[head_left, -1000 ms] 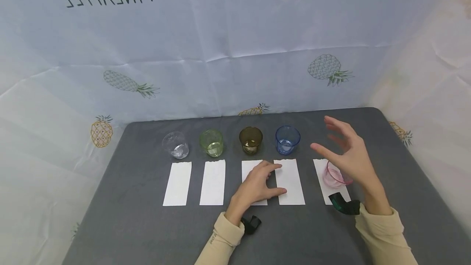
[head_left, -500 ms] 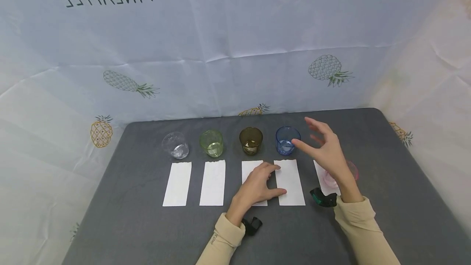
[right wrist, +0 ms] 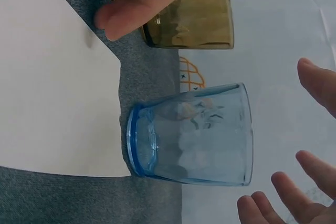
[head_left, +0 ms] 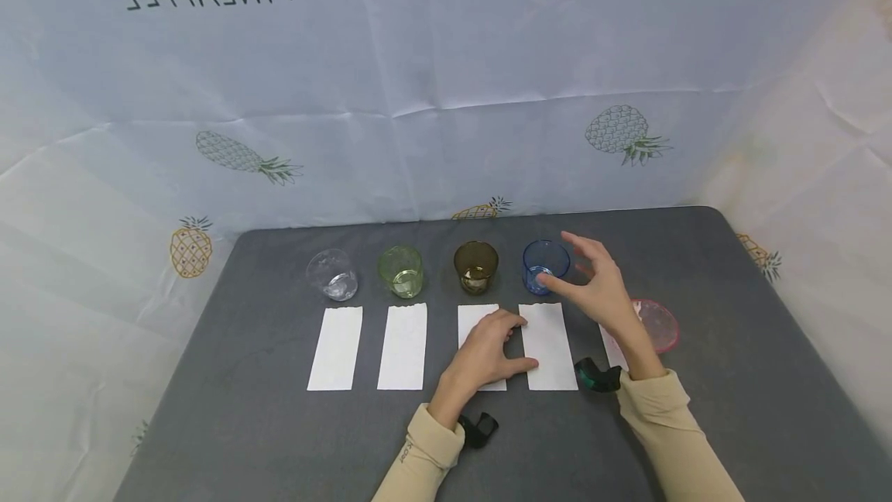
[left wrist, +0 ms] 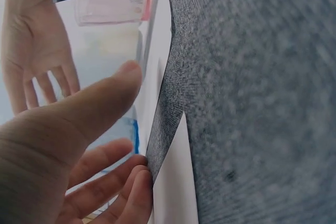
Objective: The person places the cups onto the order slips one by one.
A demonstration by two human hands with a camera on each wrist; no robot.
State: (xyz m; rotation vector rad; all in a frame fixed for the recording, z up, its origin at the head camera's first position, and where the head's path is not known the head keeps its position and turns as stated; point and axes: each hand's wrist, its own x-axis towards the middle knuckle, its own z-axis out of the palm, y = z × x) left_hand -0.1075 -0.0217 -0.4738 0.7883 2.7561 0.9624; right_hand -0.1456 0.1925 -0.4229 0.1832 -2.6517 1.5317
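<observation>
- The blue, see-through glass tumbler (head_left: 538, 263) stands upright at the right end of the back row, mouth up, its long axis vertical; its base is just behind the fourth white rectangular paper strip (head_left: 550, 351).
- The right hand (head_left: 598, 283) is beside that tumbler, thumb and fingers spread wide, holding nothing; the right wrist view shows a gap between fingertips and glass.
- The left hand (head_left: 488, 351) lies palm down over the third and fourth strips, thumb and fingers apart, holding nothing; whether it touches the paper I cannot tell.
- Left of the blue tumbler stand a brown glass tumbler (head_left: 476, 264), a green glass tumbler (head_left: 400, 269) and a clear glass tumbler (head_left: 332, 273).
- The dark grey, cloth-like tabletop (head_left: 265, 347) meets a pale curtain (head_left: 488, 45) printed with pineapples and mirror-reversed lettering.
- The right forearm partly hides the pink glass tumbler (head_left: 660, 321) on the fifth strip; the left hand covers much of the third.
- In the left wrist view, the left hand hides most of the blue tumbler.
- Upper-right lettering is cut off.
</observation>
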